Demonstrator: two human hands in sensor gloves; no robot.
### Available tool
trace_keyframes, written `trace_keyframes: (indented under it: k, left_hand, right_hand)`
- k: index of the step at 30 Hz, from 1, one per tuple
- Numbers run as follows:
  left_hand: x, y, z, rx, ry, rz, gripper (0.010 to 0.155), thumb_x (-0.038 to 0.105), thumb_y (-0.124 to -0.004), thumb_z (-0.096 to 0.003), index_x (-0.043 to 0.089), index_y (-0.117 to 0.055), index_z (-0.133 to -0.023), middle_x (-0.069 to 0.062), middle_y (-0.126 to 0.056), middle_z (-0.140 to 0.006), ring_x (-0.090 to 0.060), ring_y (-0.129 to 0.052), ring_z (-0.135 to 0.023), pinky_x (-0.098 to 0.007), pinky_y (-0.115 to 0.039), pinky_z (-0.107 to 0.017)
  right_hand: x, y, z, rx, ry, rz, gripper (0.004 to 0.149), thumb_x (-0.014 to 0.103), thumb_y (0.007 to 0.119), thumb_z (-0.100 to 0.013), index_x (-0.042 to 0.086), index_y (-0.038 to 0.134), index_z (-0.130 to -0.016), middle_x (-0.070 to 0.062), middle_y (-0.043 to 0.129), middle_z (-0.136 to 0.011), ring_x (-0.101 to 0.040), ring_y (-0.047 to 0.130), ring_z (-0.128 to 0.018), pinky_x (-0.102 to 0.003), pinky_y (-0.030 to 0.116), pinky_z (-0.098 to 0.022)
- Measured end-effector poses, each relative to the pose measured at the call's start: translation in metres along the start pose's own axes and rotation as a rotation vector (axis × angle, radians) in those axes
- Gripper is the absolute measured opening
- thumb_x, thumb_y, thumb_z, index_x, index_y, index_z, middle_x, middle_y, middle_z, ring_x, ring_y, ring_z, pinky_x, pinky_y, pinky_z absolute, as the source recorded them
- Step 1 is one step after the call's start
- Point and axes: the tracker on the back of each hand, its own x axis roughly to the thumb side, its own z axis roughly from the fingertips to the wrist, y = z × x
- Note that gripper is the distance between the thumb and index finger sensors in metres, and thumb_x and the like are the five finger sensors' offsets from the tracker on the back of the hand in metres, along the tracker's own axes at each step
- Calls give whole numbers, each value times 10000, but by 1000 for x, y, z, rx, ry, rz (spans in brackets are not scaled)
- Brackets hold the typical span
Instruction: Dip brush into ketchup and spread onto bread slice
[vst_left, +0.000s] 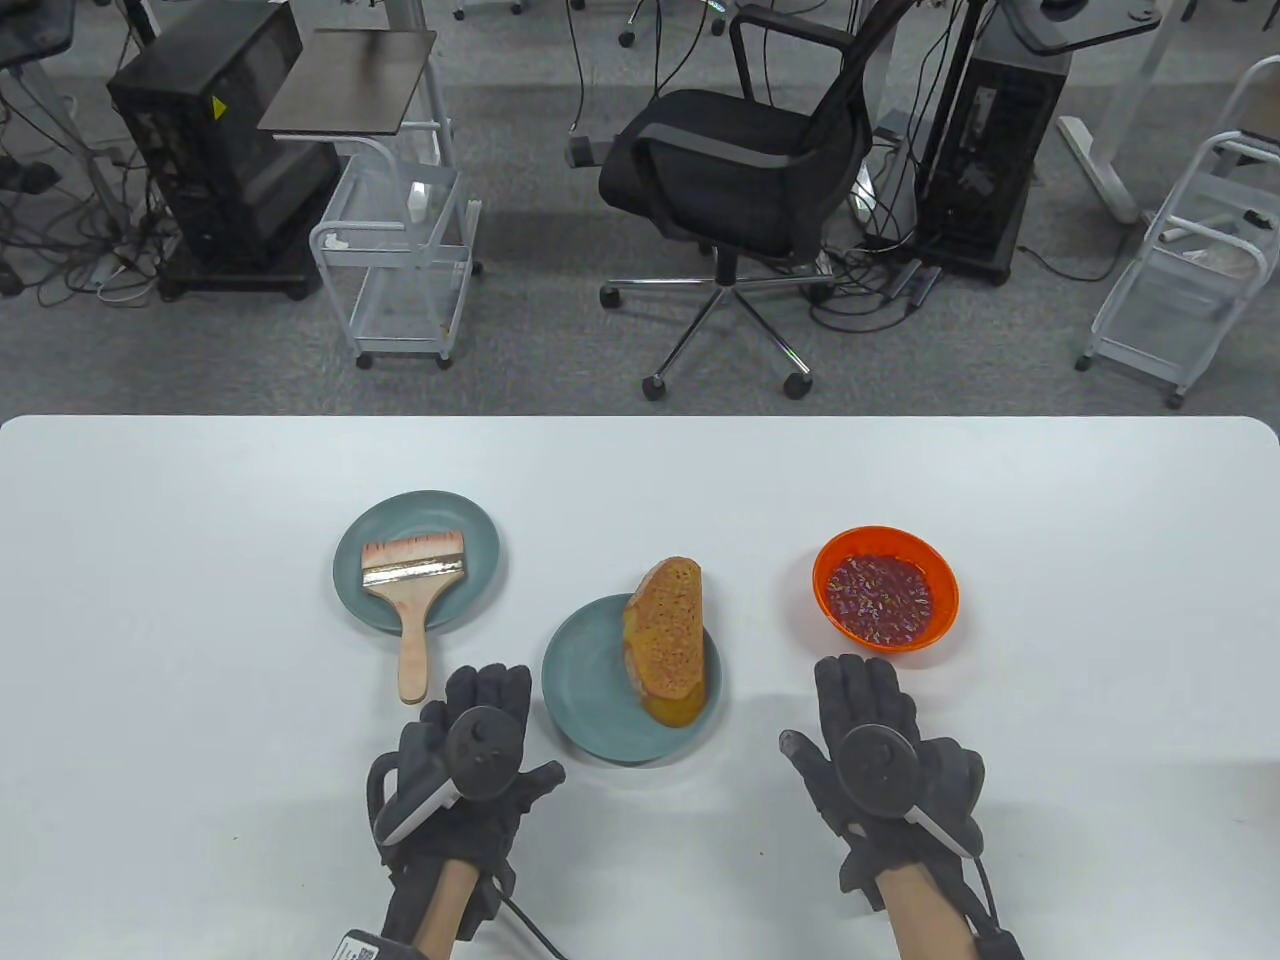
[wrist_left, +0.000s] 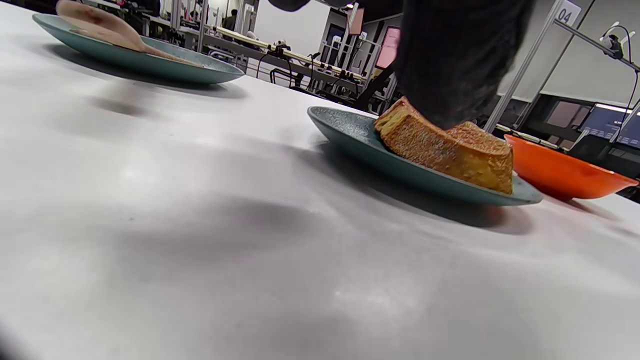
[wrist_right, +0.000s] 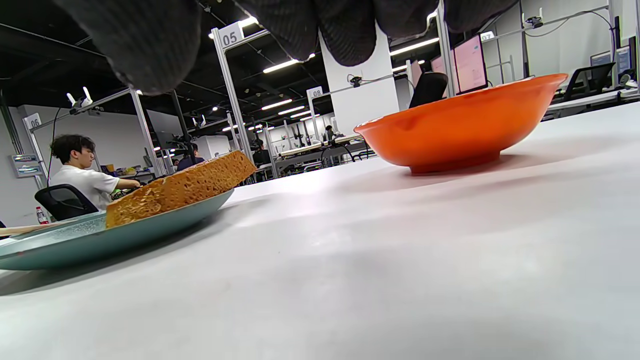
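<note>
Both my hands rest flat and spread on the desk, holding nothing. The brush (vst_left: 412, 590) lies on the far-left plate (vst_left: 350, 590), handle toward my left hand (vst_left: 470, 745); I should grip that handle first. Ketchup bowl (vst_left: 885, 592) sits beyond my right hand (vst_left: 880, 750), bread slice (vst_left: 668, 640) between.

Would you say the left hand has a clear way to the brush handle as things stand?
Probably yes. The left hand lies flat on the table, holding nothing, and the brush has its handle overhanging the plate toward it, with nothing between.
</note>
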Motion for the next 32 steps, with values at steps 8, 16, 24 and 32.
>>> trace_keyframes:
  k: [8, 16, 24, 32]
  left_hand:
    - [-8, -9, -1, -11, 22, -11, 938, 534, -827, -550, 143, -224, -1153, -157, -248, -1199, -442, -166, -1093, -618, -196, -695]
    - [-16, -10, 1, -38, 25, 36, 926, 523, -826, -554, 148, -229, -1155, -151, -243, -1199, -433, -148, -1088, -609, -183, -692]
    - [-13, -11, -1, -37, 7, 12, 920, 519, -827, -554, 151, -234, -1153, -146, -247, -1198, -423, -146, -1084, -587, -180, -694]
    - [-13, -12, -1, -40, 2, 5, 913, 520, -823, -555, 150, -241, -1154, -146, -256, -1199, -420, -151, -1085, -584, -184, -694]
  right_hand:
    - [3, 4, -1, -3, 6, 21, 771, 522, 733, -526, 114, 420, -1100, -230, 356, -1112, -510, 337, -1006, -634, 413, -674]
    - [10, 6, -1, -1, -7, 19, 771, 523, 733, -525, 113, 423, -1100, -232, 360, -1111, -510, 334, -1005, -633, 412, -674]
    - [12, 7, -1, 12, -5, 18, 772, 521, 731, -526, 104, 424, -1098, -241, 357, -1107, -514, 332, -1001, -631, 412, -673]
    - [13, 7, 0, 21, -1, 27, 769, 520, 730, -527, 105, 425, -1098, -239, 356, -1108, -514, 330, -1001, -631, 411, -673]
